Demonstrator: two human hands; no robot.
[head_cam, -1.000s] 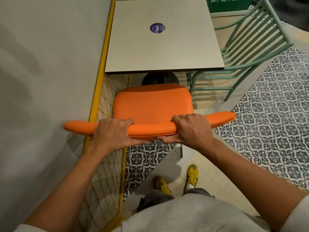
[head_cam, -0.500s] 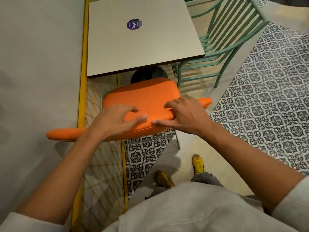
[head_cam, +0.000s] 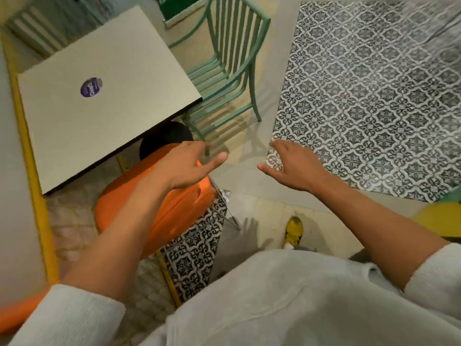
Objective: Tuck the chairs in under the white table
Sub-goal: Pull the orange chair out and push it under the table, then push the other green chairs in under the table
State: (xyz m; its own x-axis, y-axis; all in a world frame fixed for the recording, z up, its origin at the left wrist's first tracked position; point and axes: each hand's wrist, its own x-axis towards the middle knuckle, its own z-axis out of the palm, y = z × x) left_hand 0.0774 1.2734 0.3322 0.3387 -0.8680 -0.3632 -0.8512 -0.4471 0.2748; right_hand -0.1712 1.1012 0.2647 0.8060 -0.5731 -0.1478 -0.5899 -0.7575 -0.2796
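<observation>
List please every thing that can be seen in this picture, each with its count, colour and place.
white table: 1, off-white top, upper left beside the wall
round sticker: 1, purple, on the table top
table base: 1, black, under the table's near edge
orange chair: 1, orange, near side of the table, seat partly under it
green chair: 1, pale green metal slats, right side of the table
second green chair: 1, blurred, far side of the table
patterned floor tiles: large patch, black and white, right
yellow shoe: 1 visible, yellow, floor at centre
grey sweatshirt: 1, bottom
left hand: open, above the orange chair
right hand: open, above the floor
</observation>
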